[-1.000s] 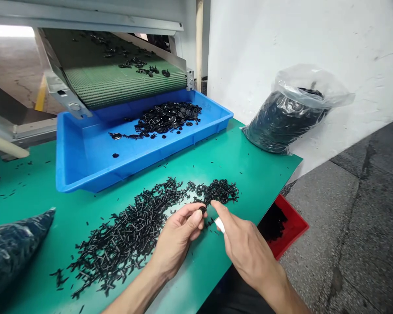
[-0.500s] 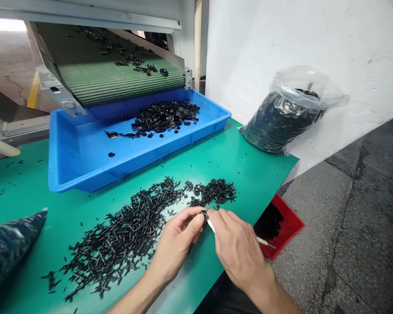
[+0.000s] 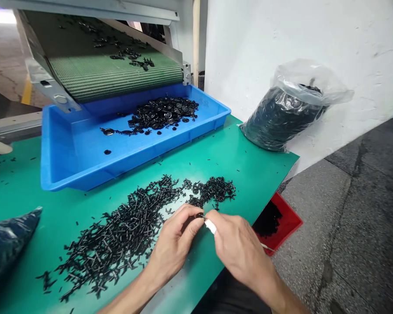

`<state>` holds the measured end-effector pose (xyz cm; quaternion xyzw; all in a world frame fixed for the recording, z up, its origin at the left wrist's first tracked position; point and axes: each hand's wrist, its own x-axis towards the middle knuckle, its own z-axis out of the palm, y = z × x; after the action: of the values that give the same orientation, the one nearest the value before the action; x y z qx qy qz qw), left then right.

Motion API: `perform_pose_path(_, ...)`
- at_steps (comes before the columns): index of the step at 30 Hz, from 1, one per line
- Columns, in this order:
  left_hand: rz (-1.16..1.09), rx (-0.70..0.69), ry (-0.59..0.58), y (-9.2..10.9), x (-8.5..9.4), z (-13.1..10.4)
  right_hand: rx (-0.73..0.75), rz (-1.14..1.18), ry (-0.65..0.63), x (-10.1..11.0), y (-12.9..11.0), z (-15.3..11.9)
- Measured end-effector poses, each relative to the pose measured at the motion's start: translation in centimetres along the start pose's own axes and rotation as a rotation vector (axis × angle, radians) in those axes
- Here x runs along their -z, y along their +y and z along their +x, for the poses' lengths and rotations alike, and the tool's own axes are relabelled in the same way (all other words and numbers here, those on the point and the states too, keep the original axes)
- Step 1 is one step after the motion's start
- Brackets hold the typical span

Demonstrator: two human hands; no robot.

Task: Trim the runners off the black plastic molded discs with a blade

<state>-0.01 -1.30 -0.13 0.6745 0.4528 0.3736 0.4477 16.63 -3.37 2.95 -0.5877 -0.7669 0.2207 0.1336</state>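
In front of the blue tray [image 3: 144,158], the left hand [image 3: 176,242] is pinching a small black part [image 3: 199,215] in closed fingers; before the tray's right end, the right hand [image 3: 240,246] is curling its fingers around a white-ended tool [image 3: 210,226], probably needing light, steady pressure.

We see a green belt [image 3: 101,80] sloping down over a blue tray [image 3: 134,158] on the table [image 3: 258,168]. Before a white wall [image 3: 265,39], an open bag [image 3: 277,124] tilts right; a second bag [image 3: 6,244] lies left. Below the table's right edge, we see a red bin [image 3: 292,223] and grey floor [image 3: 363,240].
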Motion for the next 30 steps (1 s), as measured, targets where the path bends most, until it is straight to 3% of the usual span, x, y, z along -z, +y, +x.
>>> perform_pose_path(4,0.056,0.004,-0.064,0.5,0.3,0.3,0.034,0.136,-0.116,0.8,1.3,1.2)
perform_pose_path(8,0.016,0.221,0.005,0.8,0.4,0.2,-0.078,0.062,-0.034,1.1,1.7,1.9)
perform_pose_path(12,-0.273,0.343,0.13,0.1,0.3,0.1,-0.047,-0.063,0.056,1.4,1.2,3.1)
perform_pose_path(15,-0.512,0.366,0.189,-0.3,0.3,0.3,0.027,-0.2,0.074,1.5,0.5,5.1)
perform_pose_path(20,-0.798,0.418,0.252,0.0,0.4,1.0,0.093,-0.418,-0.037,1.5,-0.5,8.3)
perform_pose_path(30,-0.878,0.407,0.302,0.6,0.3,1.1,0.118,-0.431,-0.04,1.2,-0.5,8.6)
